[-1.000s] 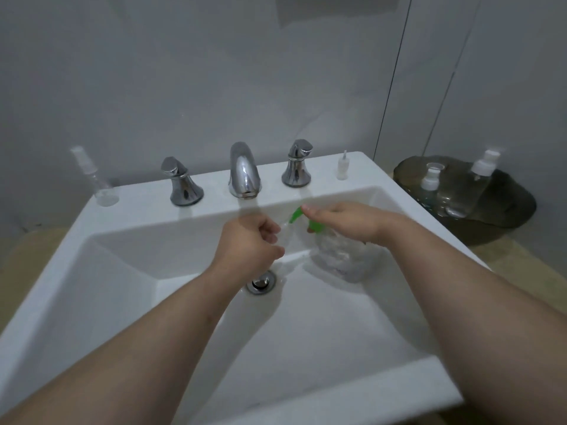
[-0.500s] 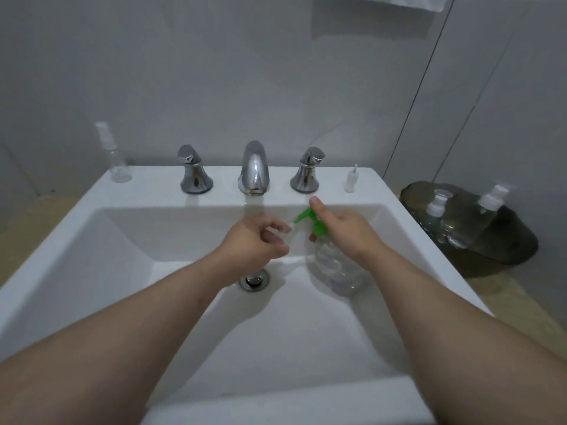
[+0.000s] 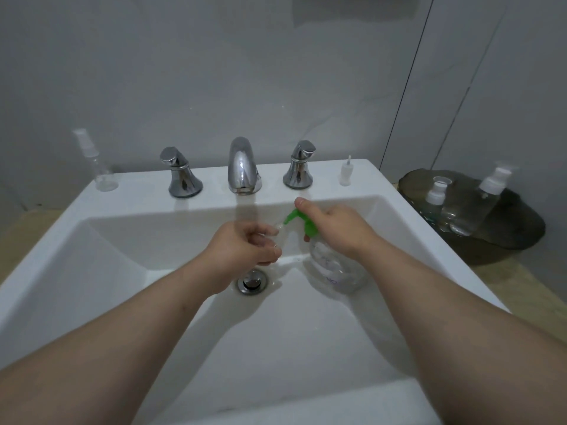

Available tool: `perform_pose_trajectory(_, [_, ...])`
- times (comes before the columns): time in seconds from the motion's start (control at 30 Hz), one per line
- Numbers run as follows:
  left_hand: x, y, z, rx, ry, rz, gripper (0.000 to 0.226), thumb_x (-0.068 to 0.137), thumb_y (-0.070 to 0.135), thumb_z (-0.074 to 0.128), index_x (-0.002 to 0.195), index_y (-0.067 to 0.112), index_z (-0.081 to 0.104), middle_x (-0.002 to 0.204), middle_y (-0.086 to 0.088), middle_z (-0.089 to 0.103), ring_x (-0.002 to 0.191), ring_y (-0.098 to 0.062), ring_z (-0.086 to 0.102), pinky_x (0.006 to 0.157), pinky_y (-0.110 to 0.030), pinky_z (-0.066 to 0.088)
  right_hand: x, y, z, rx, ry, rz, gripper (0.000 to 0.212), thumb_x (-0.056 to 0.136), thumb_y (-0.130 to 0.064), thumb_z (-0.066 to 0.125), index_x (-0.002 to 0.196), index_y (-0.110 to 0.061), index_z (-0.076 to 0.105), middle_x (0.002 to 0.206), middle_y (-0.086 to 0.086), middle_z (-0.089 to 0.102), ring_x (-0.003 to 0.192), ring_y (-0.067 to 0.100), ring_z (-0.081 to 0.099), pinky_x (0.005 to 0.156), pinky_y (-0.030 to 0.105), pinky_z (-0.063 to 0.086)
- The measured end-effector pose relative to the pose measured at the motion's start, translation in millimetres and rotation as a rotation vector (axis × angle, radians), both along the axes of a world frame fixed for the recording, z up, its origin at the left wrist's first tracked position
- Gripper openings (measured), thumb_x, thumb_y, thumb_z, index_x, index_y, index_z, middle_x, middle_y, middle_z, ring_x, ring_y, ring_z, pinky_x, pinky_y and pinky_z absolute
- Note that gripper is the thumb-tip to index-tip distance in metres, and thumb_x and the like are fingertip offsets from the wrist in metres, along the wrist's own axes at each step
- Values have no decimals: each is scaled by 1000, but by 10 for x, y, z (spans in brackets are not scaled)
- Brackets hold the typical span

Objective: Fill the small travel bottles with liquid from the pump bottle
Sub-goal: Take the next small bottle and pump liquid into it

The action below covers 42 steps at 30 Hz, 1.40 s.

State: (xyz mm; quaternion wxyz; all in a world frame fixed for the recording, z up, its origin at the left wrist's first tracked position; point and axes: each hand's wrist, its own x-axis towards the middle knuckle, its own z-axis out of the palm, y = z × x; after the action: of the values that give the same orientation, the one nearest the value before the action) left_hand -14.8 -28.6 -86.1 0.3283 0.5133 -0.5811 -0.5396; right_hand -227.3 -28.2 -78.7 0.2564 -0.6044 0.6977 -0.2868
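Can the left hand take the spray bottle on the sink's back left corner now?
Probably not yet: the left hand holds a small clear bottle at the green nozzle. Nothing blocks the spray bottle.

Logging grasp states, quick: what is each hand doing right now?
Left hand: holds a small travel bottle.
Right hand: grips the pump bottle at its green top.

Single head-worn wide-angle camera, looking forward and down from close above a white sink [image 3: 55, 237]. The tap [image 3: 244, 165] sits just above frame centre and a grey wall [image 3: 214, 72] fills the upper half.
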Motion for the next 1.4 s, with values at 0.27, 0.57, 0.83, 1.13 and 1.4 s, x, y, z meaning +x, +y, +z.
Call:
perform_pose_trajectory(0.27, [-27, -28, -72, 134, 68, 67, 22, 77, -8, 82, 93, 5, 74, 91, -10, 74, 72, -15, 74, 95, -34, 56, 35, -46, -14, 11, 74, 16, 87, 79, -92, 25, 80, -21, 76, 93, -4, 76, 96, 22, 66, 99, 45, 49])
perform_pose_trajectory(0.57, [-75, 34, -46, 14, -81, -10, 19, 84, 15, 84, 99, 16, 74, 78, -10, 78, 79, -30, 78, 90, -64, 55, 73, -8, 28, -33, 147, -56, 82, 92, -82, 29, 76, -17, 77, 82, -5, 75, 83, 18, 65, 86, 39, 52])
perform_pose_trajectory(0.83, [-76, 27, -53, -24, -93, 73, 35, 78, 7, 87, 102, 9, 61, 70, -6, 74, 75, -31, 77, 81, -66, 57, 97, -35, -13, -83, 171, -78, 84, 89, -83, 30, 73, -15, 76, 72, -2, 73, 76, 20, 67, 79, 36, 53])
perform_pose_trajectory(1.13, [-58, -26, -95, -47, -58, 116, 42, 74, -5, 84, 102, 8, 56, 71, -8, 76, 74, -32, 77, 84, -61, 59, 94, -70, -39, -87, 172, -91, 89, 78, -86, 23, 74, -15, 77, 80, -2, 74, 80, 21, 67, 83, 37, 54])
perform_pose_trajectory(1.4, [-50, -47, -127, -47, -44, 121, 33, 78, -3, 83, 100, 4, 59, 70, -8, 76, 75, -32, 77, 84, -62, 59, 102, -61, -37, -87, 175, -92, 83, 81, -80, 26, 74, -15, 77, 80, -2, 75, 79, 22, 67, 83, 36, 54])
